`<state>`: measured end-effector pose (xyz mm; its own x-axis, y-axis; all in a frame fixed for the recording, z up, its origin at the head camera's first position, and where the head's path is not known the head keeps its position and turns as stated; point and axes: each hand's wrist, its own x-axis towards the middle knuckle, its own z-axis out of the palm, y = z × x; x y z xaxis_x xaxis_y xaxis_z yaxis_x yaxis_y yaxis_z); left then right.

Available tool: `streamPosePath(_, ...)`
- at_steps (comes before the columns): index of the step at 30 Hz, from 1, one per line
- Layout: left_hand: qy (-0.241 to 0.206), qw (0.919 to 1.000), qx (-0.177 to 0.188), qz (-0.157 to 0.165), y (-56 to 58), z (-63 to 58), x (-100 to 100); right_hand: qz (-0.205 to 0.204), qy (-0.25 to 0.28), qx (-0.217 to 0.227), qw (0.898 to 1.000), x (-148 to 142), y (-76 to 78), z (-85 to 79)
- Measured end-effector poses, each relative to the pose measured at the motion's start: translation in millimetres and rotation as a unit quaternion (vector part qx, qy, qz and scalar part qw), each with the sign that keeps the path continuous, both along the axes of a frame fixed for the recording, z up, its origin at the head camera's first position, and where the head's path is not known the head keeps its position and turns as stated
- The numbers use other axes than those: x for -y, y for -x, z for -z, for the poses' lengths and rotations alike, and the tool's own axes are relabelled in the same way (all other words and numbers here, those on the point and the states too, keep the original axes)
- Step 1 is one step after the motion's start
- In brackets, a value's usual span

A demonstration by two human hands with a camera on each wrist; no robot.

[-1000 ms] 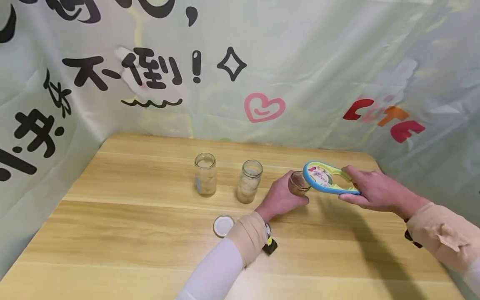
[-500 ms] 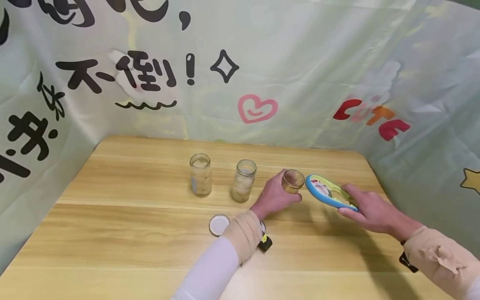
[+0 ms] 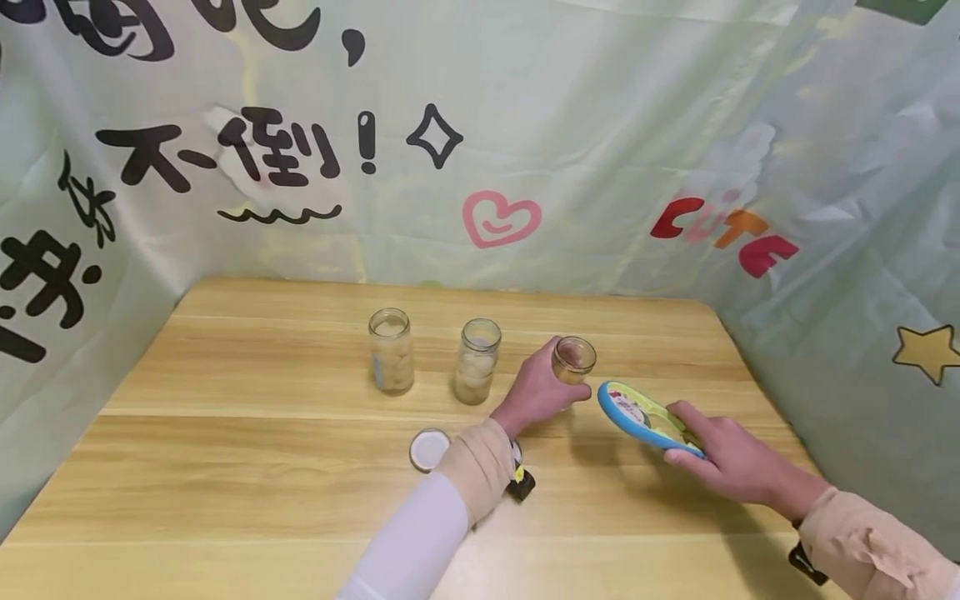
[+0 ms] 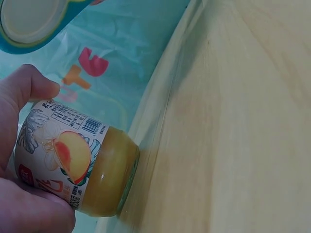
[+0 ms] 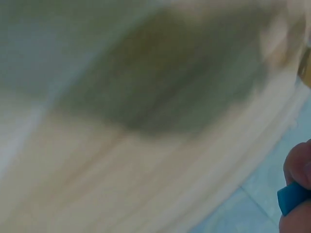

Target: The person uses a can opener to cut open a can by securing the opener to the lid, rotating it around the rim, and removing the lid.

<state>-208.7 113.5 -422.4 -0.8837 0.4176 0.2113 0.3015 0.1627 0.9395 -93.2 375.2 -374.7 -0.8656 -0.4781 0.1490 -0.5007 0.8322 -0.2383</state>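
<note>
My left hand (image 3: pixel 542 387) grips a glass jar (image 3: pixel 574 357) near the right of the table; its mouth is uncovered. In the left wrist view, the jar's label (image 4: pixel 60 148) shows a peach, with yellow contents below it. My right hand (image 3: pixel 731 454) holds a blue and yellow-green jar opener (image 3: pixel 637 417) by its handle end, in the air right of the jar and apart from it. A whitish round disc, apparently a lid (image 4: pixel 31 17), sits in the opener's ring. Only fingertips (image 5: pixel 299 162) and a blue end of the opener show in the right wrist view.
Two uncovered glass jars, one at the left (image 3: pixel 392 354) and one in the middle (image 3: pixel 476 362), stand with pale contents. A lid (image 3: pixel 430 450) lies white side up. Black devices (image 3: pixel 521 485) sit at both wrists. A printed cloth (image 3: pixel 600 150) encloses the table (image 3: pixel 247 483).
My right hand has moved the opener from the jar's rim down toward the table's front. The left hand keeps its grip on the jar. The head view has shifted slightly right.
</note>
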Motion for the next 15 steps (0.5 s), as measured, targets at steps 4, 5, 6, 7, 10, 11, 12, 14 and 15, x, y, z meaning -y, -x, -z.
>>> streamPosePath(4,0.000,1.0000,-0.003,-0.007,0.5,1.3,0,-0.001,0.023,0.023,0.999,7,-9.6,9.9)
streamPosePath(5,0.000,1.0000,-0.004,-0.008,0.6,1.5,0,-0.003,0.028,0.026,0.999,8,-11.8,11.9)
streamPosePath(6,-0.001,1.0000,-0.004,-0.008,0.6,1.6,0,-0.004,0.034,0.030,0.999,10,-14.2,13.4)
streamPosePath(7,-0.001,1.0000,-0.004,-0.007,0.8,1.8,-1,-0.008,0.041,0.031,0.999,12,-16.3,14.8)
streamPosePath(10,-0.004,1.0000,-0.002,-0.003,0.8,1.4,0,-0.018,0.063,0.039,0.997,17,-22.8,18.5)
streamPosePath(11,-0.005,1.0000,-0.001,-0.001,0.9,1.2,0,-0.023,0.069,0.039,0.997,18,-24.9,20.0)
streamPosePath(12,-0.005,1.0000,-0.001,-0.001,0.8,1.1,-1,-0.026,0.077,0.041,0.996,19,-27.0,21.5)
streamPosePath(14,-0.007,1.0000,-0.002,-0.002,0.6,0.8,-1,-0.033,0.090,0.042,0.995,21,-30.4,24.9)
streamPosePath(15,-0.007,1.0000,-0.003,-0.003,0.6,0.8,-1,-0.036,0.099,0.043,0.994,21,-32.0,26.7)
